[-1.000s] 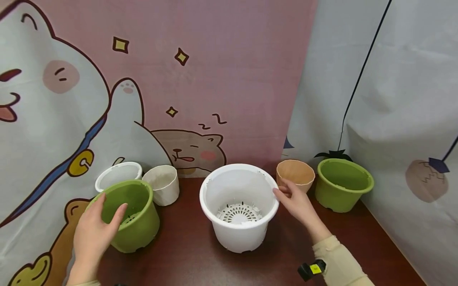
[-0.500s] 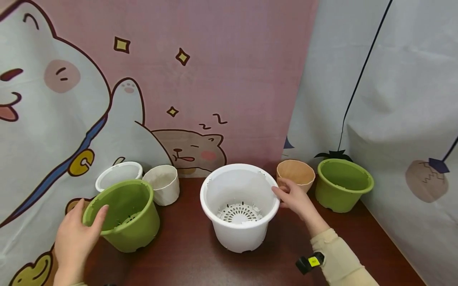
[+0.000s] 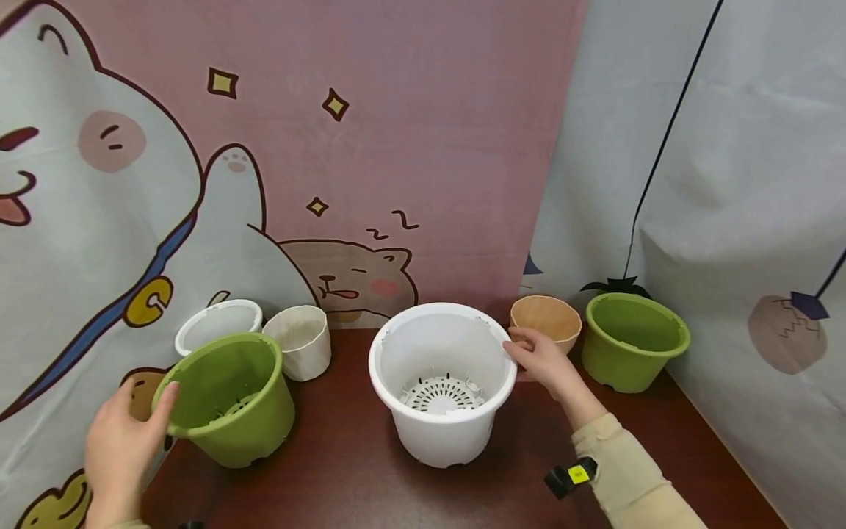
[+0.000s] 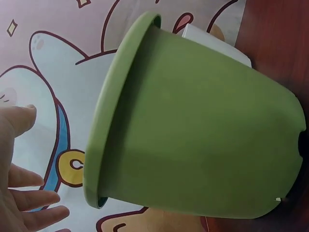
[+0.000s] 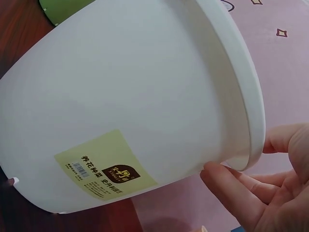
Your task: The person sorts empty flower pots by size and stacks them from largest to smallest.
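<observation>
Left hand [image 3: 122, 444] moved outward, fingers spread, empty.
Looks done: nearer green flowerpot [image 3: 247, 430]; seemingly unfinished: large white flowerpot [image 3: 441, 439], right hand [image 3: 546, 364] pinching it.

Dark reddish-brown tabletop [image 3: 344, 470], behind it a pink printed backdrop [image 3: 449, 147] with cartoon animals [image 3: 99, 235] and yellow sparkles [image 3: 335, 105], creased whitish sheet [image 3: 720, 184] along the right.

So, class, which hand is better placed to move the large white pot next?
Probably the right hand: it pinches the large white pot by its rim. The left hand is open beside the left green pot, holding nothing.
</observation>
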Demonstrator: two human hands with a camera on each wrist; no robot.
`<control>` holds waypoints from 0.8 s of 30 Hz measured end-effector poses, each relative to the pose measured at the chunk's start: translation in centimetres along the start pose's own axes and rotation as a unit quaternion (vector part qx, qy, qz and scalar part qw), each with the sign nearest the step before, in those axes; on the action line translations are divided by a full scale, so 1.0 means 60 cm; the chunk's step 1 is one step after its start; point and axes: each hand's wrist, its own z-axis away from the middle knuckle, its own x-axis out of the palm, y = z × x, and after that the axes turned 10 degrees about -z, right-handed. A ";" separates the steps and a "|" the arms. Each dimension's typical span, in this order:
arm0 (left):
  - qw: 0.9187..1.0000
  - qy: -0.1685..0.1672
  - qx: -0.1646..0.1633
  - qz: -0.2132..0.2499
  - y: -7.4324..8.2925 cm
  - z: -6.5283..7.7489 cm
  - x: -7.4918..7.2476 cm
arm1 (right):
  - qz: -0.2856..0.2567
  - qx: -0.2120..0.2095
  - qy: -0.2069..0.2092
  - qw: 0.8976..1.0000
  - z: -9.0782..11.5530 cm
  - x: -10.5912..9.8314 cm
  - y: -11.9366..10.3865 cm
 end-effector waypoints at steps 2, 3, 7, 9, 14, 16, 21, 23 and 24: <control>1.000 0.000 -0.009 0.008 -0.003 -0.004 0.000 | 0.004 0.000 -0.001 1.000 -0.001 -0.001 -0.001; 1.000 -0.002 -0.013 0.009 -0.005 -0.007 0.000 | 0.005 0.000 -0.001 1.000 -0.001 -0.002 -0.002; 1.000 -0.017 -0.026 -0.005 -0.013 -0.018 0.000 | 0.009 -0.003 -0.004 1.000 -0.002 -0.003 -0.006; 0.999 -0.033 -0.031 -0.011 -0.017 -0.023 0.000 | 0.011 -0.005 -0.006 1.000 -0.003 -0.004 -0.008; 0.995 -0.078 -0.055 0.004 -0.024 -0.034 -0.001 | 0.013 -0.001 -0.014 1.000 -0.006 -0.007 -0.011; 0.993 -0.097 -0.069 0.018 -0.024 -0.038 -0.001 | 0.012 0.002 -0.017 1.000 -0.008 -0.009 -0.011; 0.982 -0.143 -0.107 0.067 -0.027 -0.049 -0.001 | 0.008 0.008 -0.017 1.000 -0.013 -0.012 -0.009; 0.975 -0.160 -0.118 0.099 -0.030 -0.053 0.000 | 0.010 0.009 -0.017 1.000 -0.015 -0.013 -0.008; 0.970 -0.170 -0.120 0.122 -0.033 -0.055 0.001 | 0.010 0.009 -0.017 1.000 -0.015 -0.013 -0.008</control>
